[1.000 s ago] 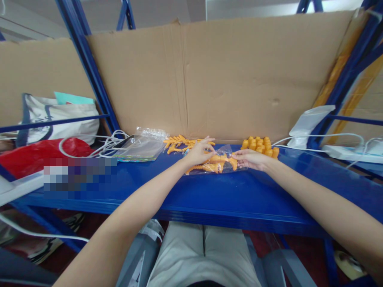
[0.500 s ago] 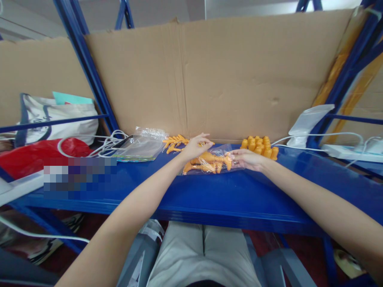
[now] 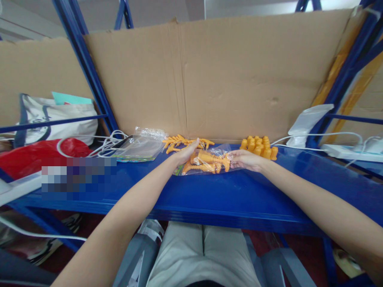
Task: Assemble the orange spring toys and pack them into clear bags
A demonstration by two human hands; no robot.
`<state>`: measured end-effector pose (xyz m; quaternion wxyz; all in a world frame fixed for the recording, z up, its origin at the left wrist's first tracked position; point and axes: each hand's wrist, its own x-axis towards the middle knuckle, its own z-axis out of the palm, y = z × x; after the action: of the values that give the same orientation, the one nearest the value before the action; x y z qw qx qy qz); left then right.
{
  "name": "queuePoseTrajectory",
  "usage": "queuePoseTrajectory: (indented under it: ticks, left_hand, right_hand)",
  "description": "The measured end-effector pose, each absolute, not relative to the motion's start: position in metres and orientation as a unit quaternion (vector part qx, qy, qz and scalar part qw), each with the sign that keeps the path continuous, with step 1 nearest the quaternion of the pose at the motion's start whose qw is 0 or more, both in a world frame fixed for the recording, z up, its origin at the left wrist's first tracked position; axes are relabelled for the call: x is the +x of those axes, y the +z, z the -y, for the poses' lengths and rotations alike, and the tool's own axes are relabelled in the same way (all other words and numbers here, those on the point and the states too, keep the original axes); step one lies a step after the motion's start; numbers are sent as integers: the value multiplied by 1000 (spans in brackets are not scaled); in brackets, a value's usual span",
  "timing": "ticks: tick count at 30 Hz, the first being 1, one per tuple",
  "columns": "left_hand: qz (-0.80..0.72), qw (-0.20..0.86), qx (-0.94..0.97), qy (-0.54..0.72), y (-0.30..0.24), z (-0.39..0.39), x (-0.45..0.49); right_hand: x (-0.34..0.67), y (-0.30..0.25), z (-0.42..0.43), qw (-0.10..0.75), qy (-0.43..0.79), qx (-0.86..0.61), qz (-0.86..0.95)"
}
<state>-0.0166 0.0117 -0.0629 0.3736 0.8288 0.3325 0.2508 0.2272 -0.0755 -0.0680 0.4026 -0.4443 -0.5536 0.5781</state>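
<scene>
A clear plastic bag (image 3: 223, 152) lies across the middle of the blue table, with several orange plastic parts (image 3: 208, 161) inside. My right hand (image 3: 247, 159) pinches the bag at its right end, thumb on top, beside the head of one part. At the bag's left end, my left hand (image 3: 188, 154) is held edge-on with its fingers stretched out, touching or very near the plastic. A bit of green shows at the bag's lower left corner. Behind my left hand lie loose orange pieces (image 3: 176, 140). Upright orange pieces (image 3: 259, 146) stand grouped behind my right hand.
A stack of clear bags (image 3: 140, 147) lies to the left, beside white cables (image 3: 115, 143). Farther left are a red bag (image 3: 68, 147) and a canvas bag (image 3: 60, 121). A cardboard sheet (image 3: 227, 79) walls off the back. A white pouch (image 3: 309, 121) leans at the right post.
My left hand has moved left and down from above the bag to its left end, uncovering more orange pieces behind. My right hand keeps its grip in nearly the same place.
</scene>
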Motion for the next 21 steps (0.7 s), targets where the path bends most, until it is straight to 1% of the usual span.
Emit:
queuePoseTrajectory:
  ticks: [3,7,12,21]
  left_hand:
    - [-329,448,785,273,-59,-11,-21]
    - [-289,462,805,236,-49,-7,-29]
    - [-228,402,861,213,-32,1,-35]
    - [-210,274,911,225,-25,5,-28]
  right_hand:
    - [227,-70,74,399,570,-442,566]
    - [225,-70,74,399,572,-437,568]
    - [222,-66,78,402,575,-445,556]
    - [217,-61,85,412,579,-430,557]
